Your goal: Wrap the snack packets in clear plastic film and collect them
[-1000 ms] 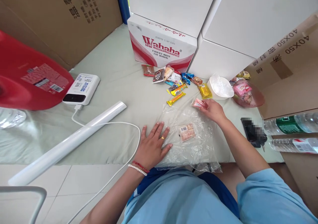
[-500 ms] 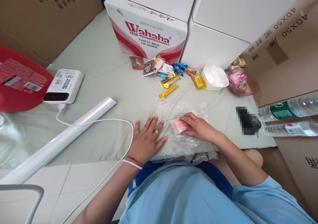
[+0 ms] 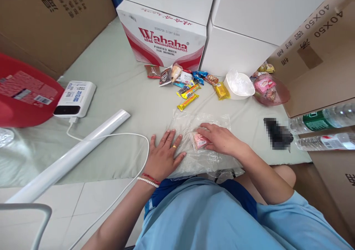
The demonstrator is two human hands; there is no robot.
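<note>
Clear plastic sheet (image 3: pixel 205 157) lies crumpled on the pale green cloth (image 3: pixel 124 91), in front of the Wahaha box (image 3: pixel 163 44). Left hand (image 3: pixel 165 155) flat, fingers spread, palm down on the sheet's left edge; holds nothing. Right hand (image 3: pixel 219 139) rests on the sheet's middle, fingers curled loosely over a pink snack packet (image 3: pixel 200 140), touching it; whether it grips is unclear. Loose pile of wrapped snacks (image 3: pixel 184 83) sits between the sheet and the box. White bowl (image 3: pixel 239 85) just right of the pile. White tube (image 3: pixel 69 157) and power bank (image 3: pixel 74 99) lie well left of the sheet.
</note>
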